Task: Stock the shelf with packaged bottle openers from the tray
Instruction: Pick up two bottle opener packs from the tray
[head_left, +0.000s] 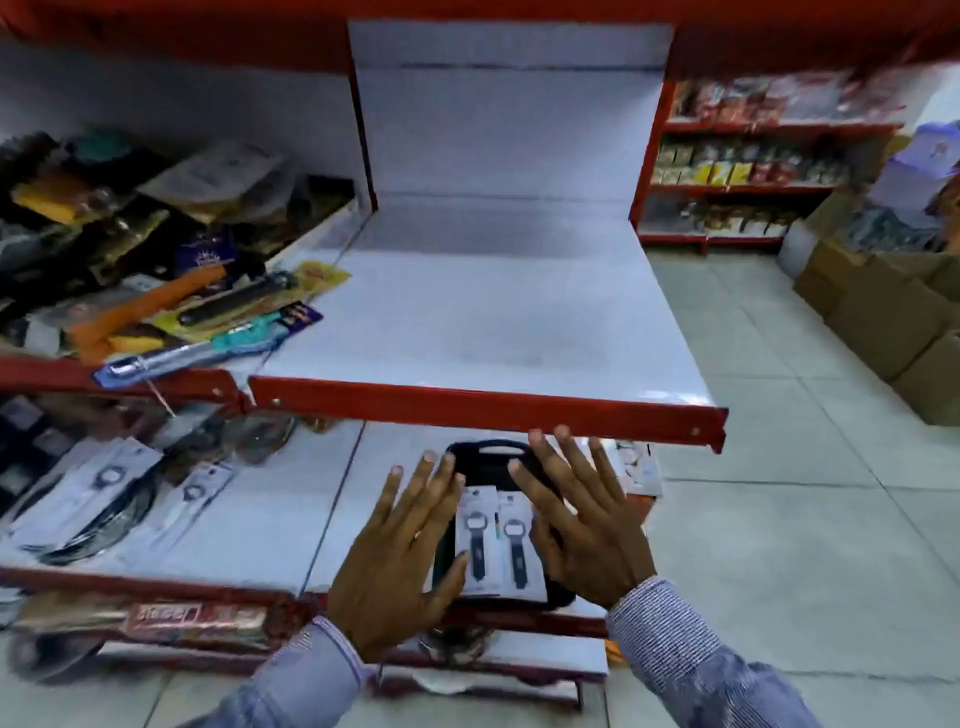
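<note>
Left hand: spread, empty, at 9 o'clock of tray.
Right hand: spread, empty, at 3 o'clock.
Bottle openers: in tray.

Upper shelf: white board with a red front lip, bare across its middle and right part.
Upper shelf, left section: heaped packaged goods, among them a long blue-carded tool jutting over the red lip.
Lower shelf: white board, red front edge, partly under the upper one.
Lower shelf, centre-right: a black tray with a handle slot at its far end, lying flat.
In the tray: two packaged bottle openers side by side, face up.
Lower shelf, left: white carded packs and black cable coils.
Floor: pale tiles, with cardboard boxes on it at the right.
</note>
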